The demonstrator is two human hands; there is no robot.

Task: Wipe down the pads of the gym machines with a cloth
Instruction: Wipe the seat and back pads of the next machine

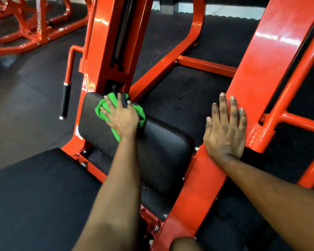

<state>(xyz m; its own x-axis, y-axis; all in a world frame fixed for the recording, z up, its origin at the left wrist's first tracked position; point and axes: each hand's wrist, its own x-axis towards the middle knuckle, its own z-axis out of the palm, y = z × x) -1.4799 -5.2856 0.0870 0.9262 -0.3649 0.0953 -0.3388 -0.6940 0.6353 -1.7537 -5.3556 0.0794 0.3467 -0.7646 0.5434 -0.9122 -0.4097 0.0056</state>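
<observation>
Head view, 2 hands in frame.

Left hand [121, 118]: fingers spread and nearly straight, palm down, pressing a green cloth [103, 109] flat onto the black vinyl pad [163, 153]. Nothing is gripped; the cloth is bunched under palm and fingers, with edges showing to the left, right and below the wrist. A small dark item lies between 2 fingers; cannot tell what it is.

Cloth position: upper left end of the pad, near the foot of the orange upright column [105, 51].

Right hand [225, 131]: fully open, fingers straight and slightly spread, palm resting flat on the slanted orange frame beam [203, 187] just right of the pad. It holds nothing.

A larger black seat pad [34, 196] sits at lower left. A lever with a black grip [65, 102] hangs left of the column. Dark rubber floor [25, 87] lies beneath, and a 2nd orange machine [34, 24] stands at upper left.
</observation>
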